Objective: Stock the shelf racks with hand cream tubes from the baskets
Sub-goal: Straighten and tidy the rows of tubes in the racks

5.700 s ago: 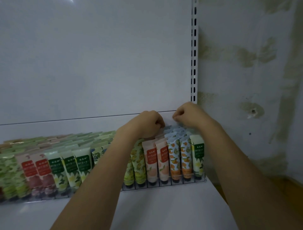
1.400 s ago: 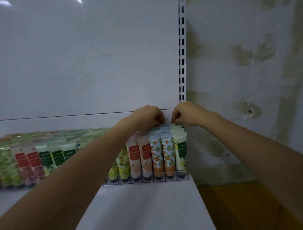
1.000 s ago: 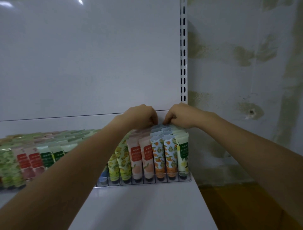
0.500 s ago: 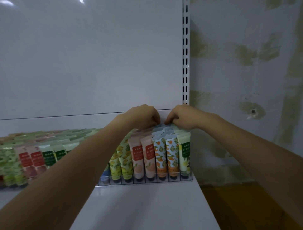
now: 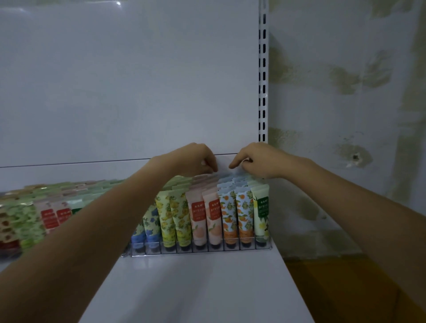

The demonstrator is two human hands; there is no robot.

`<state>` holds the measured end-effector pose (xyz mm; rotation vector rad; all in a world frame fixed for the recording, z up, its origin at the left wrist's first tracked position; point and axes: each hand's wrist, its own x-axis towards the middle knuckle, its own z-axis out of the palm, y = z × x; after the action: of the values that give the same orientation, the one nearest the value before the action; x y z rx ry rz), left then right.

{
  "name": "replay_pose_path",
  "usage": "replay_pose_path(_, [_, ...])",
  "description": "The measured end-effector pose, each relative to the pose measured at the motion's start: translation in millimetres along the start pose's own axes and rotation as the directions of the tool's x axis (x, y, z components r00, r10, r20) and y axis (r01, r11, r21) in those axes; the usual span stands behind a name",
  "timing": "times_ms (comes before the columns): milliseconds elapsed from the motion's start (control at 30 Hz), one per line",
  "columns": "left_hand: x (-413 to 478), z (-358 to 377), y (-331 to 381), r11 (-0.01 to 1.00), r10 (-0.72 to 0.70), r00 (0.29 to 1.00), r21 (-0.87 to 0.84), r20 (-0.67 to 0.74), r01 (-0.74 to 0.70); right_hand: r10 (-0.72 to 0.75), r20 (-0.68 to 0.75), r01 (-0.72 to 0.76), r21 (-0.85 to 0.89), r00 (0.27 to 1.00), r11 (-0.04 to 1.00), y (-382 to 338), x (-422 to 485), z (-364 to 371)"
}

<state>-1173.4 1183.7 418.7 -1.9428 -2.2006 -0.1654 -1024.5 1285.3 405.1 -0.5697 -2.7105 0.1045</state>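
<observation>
The left hand (image 5: 196, 159) and right hand (image 5: 258, 159) curl their fingers down at the rearmost tube tops; whether either grips one cannot be told. The hand cream tubes (image 5: 212, 214) stand in the clear rack (image 5: 200, 250), at 6 o'clock from both hands.

A white back panel (image 5: 129, 80) catches a small glare (image 5: 118, 3) at its top; a slotted upright (image 5: 262, 69) edges it on the right; a white shelf board (image 5: 196, 288) lies below; beyond, a pale wall (image 5: 334, 46) blotched yellow-green, with a small hole (image 5: 356, 157), meets an orange-brown floor (image 5: 334, 283).
</observation>
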Motion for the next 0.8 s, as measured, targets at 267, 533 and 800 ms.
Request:
replay_pose_path(267, [-10, 2, 1, 0.999, -0.034, 0.996, -0.008, 0.083, 0.035, 0.055, 0.150, -0.045, -0.073, 0.987, 0.996, -12, 11, 14])
replay_pose_path(533, [-11, 0, 2, 1.000, -0.012, 0.998, -0.022, 0.057, 0.013, 0.048, 0.133, -0.042, -0.051, 0.990, 0.998, -13, 7, 12])
replay_pose_path(800, [-18, -10, 6, 0.995, 0.031, 0.993, -0.096, 0.117, -0.019, -0.044, 0.093, 0.049, -0.046, 0.995, 0.998, -17, 5, 2])
